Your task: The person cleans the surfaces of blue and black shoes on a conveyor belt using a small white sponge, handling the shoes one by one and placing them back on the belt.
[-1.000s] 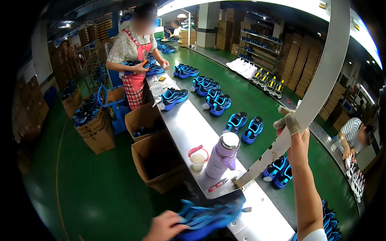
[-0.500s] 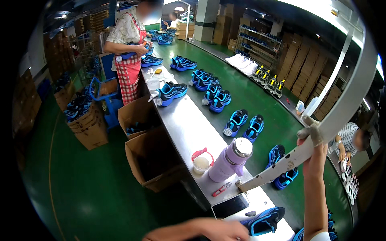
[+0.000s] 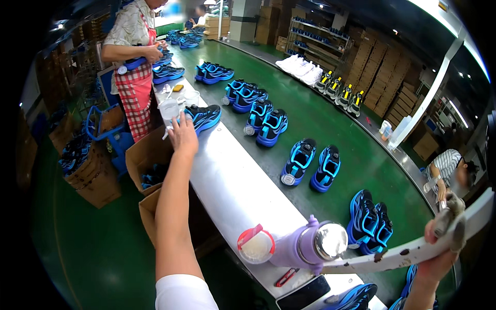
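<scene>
Near edge: a lilac flask (image 3: pixel 305 247) with a steel cap and a red-rimmed cup (image 3: pixel 256 246) crowd the steel bench (image 3: pixel 227 181); bare metal opens beyond them.
Right hand (image 3: pixel 439 253): raised at the lower right, fingers closed around a long white paint-stained strip (image 3: pixel 413 250) that runs out over the flask.
Left hand (image 3: pixel 182 135): arm stretched far forward along the bench's left edge, fingers loosely spread, resting at a blue-and-black sneaker (image 3: pixel 202 117); whether it grips is unclear.
Sneaker: on its sole, near the bench's left edge.
Green belt (image 3: pixel 330 119): pairs of blue shoes spaced along it.
Far: a person in a red checked apron (image 3: pixel 135 85) beside cardboard boxes (image 3: pixel 147 157).
</scene>
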{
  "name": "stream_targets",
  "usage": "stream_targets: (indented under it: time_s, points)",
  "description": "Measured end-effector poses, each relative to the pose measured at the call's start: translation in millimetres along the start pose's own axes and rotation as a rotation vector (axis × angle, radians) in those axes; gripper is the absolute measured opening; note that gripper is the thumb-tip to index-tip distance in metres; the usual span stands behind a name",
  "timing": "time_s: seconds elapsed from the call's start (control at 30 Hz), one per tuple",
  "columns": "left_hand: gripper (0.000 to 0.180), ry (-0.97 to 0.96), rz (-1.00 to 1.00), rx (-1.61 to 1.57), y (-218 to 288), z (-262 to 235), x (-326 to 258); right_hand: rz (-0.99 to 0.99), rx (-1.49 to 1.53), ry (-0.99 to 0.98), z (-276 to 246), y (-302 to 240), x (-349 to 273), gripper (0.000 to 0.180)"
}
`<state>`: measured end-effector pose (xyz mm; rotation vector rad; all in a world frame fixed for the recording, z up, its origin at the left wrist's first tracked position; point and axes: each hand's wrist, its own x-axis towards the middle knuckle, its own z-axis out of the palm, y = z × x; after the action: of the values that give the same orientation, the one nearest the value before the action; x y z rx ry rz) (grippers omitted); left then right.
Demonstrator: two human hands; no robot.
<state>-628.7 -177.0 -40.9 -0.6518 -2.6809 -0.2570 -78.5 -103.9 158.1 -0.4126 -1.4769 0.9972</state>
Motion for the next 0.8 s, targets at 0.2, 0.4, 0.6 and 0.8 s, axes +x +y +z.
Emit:
stream_targets:
  time_s: [0.2, 0.4, 0.6, 0.8]
  points:
    - [0.036, -0.118, -0.020, -0.006, -13.4, 34.9, 35.1, -0.046, -0.073, -0.346, -39.0, -14.0, -0.5, 0.040]
    - [0.018, -0.010, 0.018, 0.398, 1.7, 58.9, 11.3, -0.015, -0.068, -0.279, -44.2, -22.3, 0.3, 0.034]
    - [0.009, 0.200, -0.069, 0.010, -45.1, 13.5, -116.2, 0.012, -0.065, 0.042, -27.4, -5.4, -14.7, 0.052]
    - [0.013, 0.140, 0.028, -0.511, -40.1, -82.9, -342.5, 0.021, -0.043, -0.013, -39.9, 25.5, -20.6, 0.055]
